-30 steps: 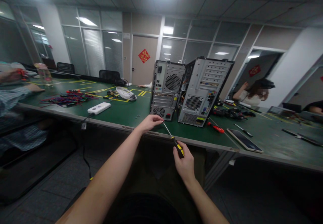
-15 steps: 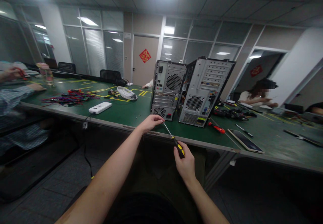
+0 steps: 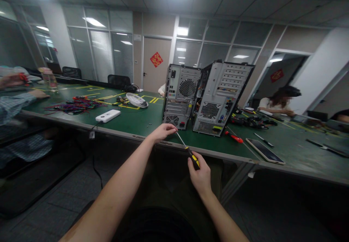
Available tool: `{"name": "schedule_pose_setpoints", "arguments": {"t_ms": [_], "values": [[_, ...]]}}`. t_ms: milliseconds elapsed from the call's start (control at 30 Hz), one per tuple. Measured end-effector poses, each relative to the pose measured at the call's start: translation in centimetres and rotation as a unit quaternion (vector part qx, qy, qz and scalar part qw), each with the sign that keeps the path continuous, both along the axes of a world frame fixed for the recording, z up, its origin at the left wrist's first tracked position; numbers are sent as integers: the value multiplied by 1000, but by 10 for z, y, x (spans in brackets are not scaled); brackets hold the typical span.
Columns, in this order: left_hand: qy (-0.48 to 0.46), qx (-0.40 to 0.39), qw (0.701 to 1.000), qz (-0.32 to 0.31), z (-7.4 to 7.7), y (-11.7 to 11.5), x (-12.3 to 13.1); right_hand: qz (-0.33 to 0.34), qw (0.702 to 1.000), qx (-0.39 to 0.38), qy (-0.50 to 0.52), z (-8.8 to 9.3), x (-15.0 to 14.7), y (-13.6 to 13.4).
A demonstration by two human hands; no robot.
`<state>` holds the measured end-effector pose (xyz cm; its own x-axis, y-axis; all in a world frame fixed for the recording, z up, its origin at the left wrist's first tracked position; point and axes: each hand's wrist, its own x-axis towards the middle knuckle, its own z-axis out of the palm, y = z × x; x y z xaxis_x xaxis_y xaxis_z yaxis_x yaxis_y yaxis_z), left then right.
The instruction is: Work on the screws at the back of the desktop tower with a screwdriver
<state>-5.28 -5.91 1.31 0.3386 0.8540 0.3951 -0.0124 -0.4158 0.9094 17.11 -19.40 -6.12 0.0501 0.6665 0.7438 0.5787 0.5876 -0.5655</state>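
Observation:
My right hand (image 3: 200,171) grips the black and yellow handle of a screwdriver (image 3: 193,158), its shaft slanting up and left over the table edge. At the tip, the fingers of my left hand (image 3: 164,131) are pinched together. Whether they hold the tip or something small on it is too fine to make out. Just behind stand two computer cases, rear panels facing me: a narrower computer case (image 3: 178,105) on the left and a wider, tilted-looking computer case (image 3: 212,123) on the right. A few tiny bits, perhaps screws (image 3: 149,125), lie left of my left hand.
On the green table (image 3: 131,125) are a white power bank (image 3: 108,116) with a cable, a bundle of coloured wires (image 3: 75,104) and a white oval object (image 3: 136,100). Rightward lie a red screwdriver (image 3: 234,137), a phone (image 3: 264,151) and black cables (image 3: 249,122). People sit left and right.
My hands and the screwdriver hold almost the same place. The person on the right has shifted their head and hands slightly.

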Motion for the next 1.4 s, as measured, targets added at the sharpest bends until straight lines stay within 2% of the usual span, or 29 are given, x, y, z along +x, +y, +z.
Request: {"name": "schedule_pose_setpoints", "arguments": {"t_ms": [167, 300, 467, 667, 967, 1400], "values": [[12, 3, 1000, 0, -2, 2, 0, -1, 1000, 8, -4, 4, 1, -1], [-10, -10, 1000, 13, -2, 3, 1, 4, 1000, -7, -3, 15, -4, -2], [-79, -55, 993, 75, -2, 5, 4, 20, 998, -54, -28, 33, -18, 0], [-174, -83, 971, 141, -4, 11, 6, 78, 994, -7, -78, 47, -42, 5], [-224, -86, 948, 208, -4, 12, 5, 77, 991, 13, -109, 54, -64, 17], [-276, -103, 933, 208, 0, 11, 2, 67, 991, 27, -115, 58, -81, 34]]}}
